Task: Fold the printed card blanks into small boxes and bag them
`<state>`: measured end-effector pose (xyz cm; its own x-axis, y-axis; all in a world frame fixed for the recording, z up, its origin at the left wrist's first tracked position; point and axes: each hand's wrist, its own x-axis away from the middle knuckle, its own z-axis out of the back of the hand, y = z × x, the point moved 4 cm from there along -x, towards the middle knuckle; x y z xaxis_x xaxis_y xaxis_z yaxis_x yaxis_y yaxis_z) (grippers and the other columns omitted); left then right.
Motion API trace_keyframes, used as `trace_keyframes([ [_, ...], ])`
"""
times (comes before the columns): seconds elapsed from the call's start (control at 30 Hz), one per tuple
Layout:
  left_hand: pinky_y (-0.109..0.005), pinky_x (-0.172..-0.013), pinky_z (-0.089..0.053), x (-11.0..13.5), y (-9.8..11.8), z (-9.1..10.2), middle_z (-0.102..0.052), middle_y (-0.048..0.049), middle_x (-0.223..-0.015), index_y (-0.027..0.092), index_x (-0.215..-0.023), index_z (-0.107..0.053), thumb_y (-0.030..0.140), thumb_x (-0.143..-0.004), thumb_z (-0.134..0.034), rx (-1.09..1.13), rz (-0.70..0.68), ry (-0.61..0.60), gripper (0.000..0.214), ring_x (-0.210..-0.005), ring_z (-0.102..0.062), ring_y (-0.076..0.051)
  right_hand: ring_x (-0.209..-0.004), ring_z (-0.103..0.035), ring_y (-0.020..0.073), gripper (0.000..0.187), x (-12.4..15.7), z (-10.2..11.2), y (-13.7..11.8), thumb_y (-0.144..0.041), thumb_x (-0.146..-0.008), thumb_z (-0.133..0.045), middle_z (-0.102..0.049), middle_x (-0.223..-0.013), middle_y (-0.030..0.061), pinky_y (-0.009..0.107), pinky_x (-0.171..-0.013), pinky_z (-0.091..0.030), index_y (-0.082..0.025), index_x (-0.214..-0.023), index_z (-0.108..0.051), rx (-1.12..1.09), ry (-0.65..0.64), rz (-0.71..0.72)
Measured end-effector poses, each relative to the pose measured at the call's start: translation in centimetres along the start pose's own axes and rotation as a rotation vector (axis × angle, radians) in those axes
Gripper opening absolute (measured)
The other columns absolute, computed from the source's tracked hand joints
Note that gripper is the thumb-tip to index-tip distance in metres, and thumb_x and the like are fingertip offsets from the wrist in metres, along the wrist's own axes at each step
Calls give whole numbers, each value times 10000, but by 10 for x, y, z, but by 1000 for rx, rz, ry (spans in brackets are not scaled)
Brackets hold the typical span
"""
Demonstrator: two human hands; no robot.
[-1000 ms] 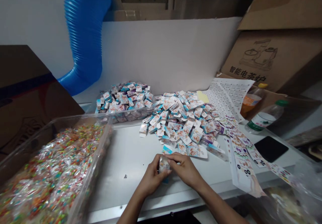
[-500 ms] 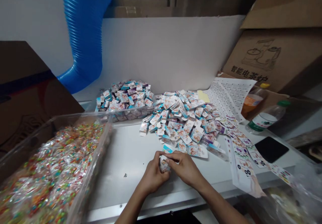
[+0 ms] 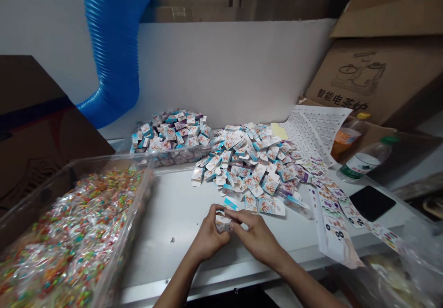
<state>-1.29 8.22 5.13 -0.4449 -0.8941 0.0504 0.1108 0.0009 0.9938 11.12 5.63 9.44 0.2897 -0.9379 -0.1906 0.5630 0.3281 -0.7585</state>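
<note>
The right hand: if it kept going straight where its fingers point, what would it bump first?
The small white box held against the left hand. The right hand seems to be touching it, though depth is hard to judge here.

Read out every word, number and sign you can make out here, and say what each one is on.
Carton: "智能电茶炉"
Label strip: "8" in large print, the rest too small to read
Printed sheet: too small to read
Bottle: label too blurred to read
Packet between the left hand and right hand: unreadable
</note>
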Motion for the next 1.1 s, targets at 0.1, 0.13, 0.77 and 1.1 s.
trace_keyframes([
  [0.1,-145,-455,-315,0,-3,1,-493,62,-732,204,-1075,-346,112,-675,-536,57,12,-34,452,-508,-419,-35,-918,-594,225,305,3,0,8,-222,-858,-457,-675,-1015,70,354,-816,-447,-219,-1103,-638,-66,32,-79],
  [0.13,-144,-455,-316,0,-4,2,-496,61,-740,205,-1090,-342,103,-665,-541,55,17,-40,480,-509,-419,-33,-930,-582,240,327,5,-3,5,-206,-857,-445,-666,-1040,84,379,-827,-435,-208,-1131,-624,-3,20,-29],
  [0.77,-366,-791,-365,-21,-14,-1,-605,-108,-1032,164,-1135,-502,304,-745,-565,-1081,-19,189,420,-983,-508,-281,-1027,-572,232,427,-25,40,49,-428,-813,-547,-621,-1133,87,364,-834,-470,-207,-1178,-564,-425,94,-273],
  [1.1,-369,-795,-362,15,-19,0,-579,-91,-1035,195,-995,-591,269,-804,-480,-1147,-69,149,234,-976,-473,-258,-1170,-417,324,409,16,-20,47,-280,-813,-528,-525,-1259,150,478,-965,-312,-149,-1200,-549,535,-136,-38],
])
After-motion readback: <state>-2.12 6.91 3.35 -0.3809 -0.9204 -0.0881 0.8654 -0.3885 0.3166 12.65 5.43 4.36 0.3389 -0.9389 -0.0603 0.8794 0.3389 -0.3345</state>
